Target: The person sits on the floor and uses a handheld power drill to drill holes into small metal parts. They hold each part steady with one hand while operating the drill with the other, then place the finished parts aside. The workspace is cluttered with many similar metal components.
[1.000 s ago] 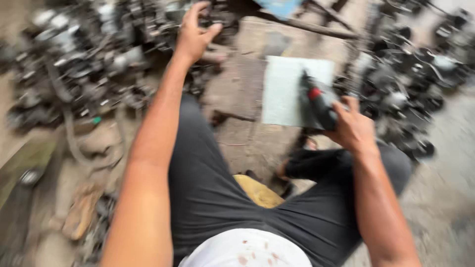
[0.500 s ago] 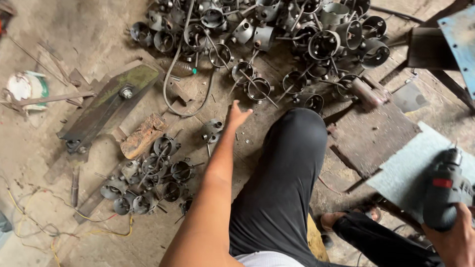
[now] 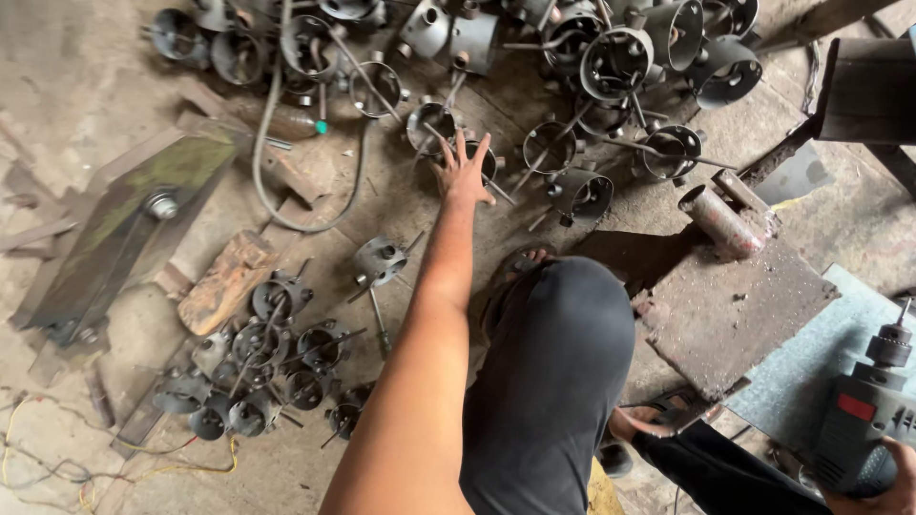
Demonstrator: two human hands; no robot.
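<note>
Head view, looking down on a workshop floor; left hand (image 3: 465,172) stretched forward with fingers spread, empty, hovering over or just touching a metal ring (image 3: 482,160) with protruding rods, at the near edge of the heap (image 3: 620,57) of like parts; contact cannot be confirmed from this angle. Right hand (image 3: 883,482) at the lower right corner, clenched around the grip of a drill (image 3: 863,410), chuck pointing up and away from the body; only part of the hand shows.

Ring lies just ahead of the left knee (image 3: 563,315), close beside other rings, rods crossing over neighbours. A second cluster (image 3: 258,372) of smaller parts sits well apart to the left; a hose (image 3: 262,143) loops between; a steel plate (image 3: 730,310) with a short tube (image 3: 716,219) on it lies to the right.

Judgement: a sound pick would take the ring by its rim, not by a rod; rods look tangled with the adjacent piece, so a straight lift may drag it; edges appear rough; the drill is best kept steady and off the trigger during the reach.
</note>
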